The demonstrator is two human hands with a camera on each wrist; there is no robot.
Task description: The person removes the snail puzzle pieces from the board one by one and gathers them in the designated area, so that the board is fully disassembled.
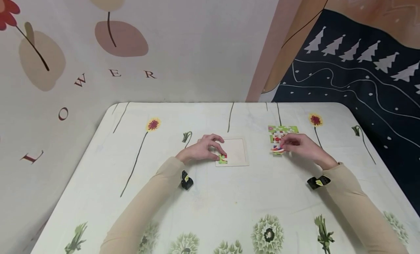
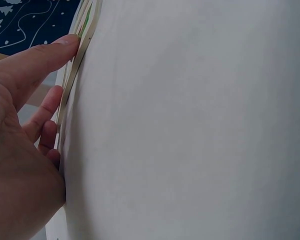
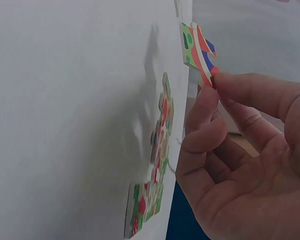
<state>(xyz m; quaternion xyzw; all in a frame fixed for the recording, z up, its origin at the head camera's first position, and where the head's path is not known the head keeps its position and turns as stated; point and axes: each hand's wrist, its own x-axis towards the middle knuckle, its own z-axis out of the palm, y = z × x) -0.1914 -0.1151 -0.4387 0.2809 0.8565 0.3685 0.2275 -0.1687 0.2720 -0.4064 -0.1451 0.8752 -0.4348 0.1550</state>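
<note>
My right hand (image 1: 302,146) pinches a puzzle piece (image 3: 196,52) between thumb and index finger. It is green, red, white and blue, tilted and raised off the table. Just beyond and beneath it lie several loose puzzle pieces (image 1: 290,129), partly covered by that hand in the head view. At the middle of the table is a shallow, pale puzzle tray (image 1: 247,152). One green, red and yellow corner piece (image 1: 223,160) sits in its near left corner. My left hand (image 1: 204,149) rests across the tray's left side, thumb touching that piece, fingers loosely bent and hiding part of the rim.
A white tablecloth (image 1: 262,190) printed with flowers covers the table. Behind it hangs a pale printed cloth (image 1: 197,64), with a dark tree-patterned one (image 1: 354,75) to the right. Black wrist cameras sit below both wrists.
</note>
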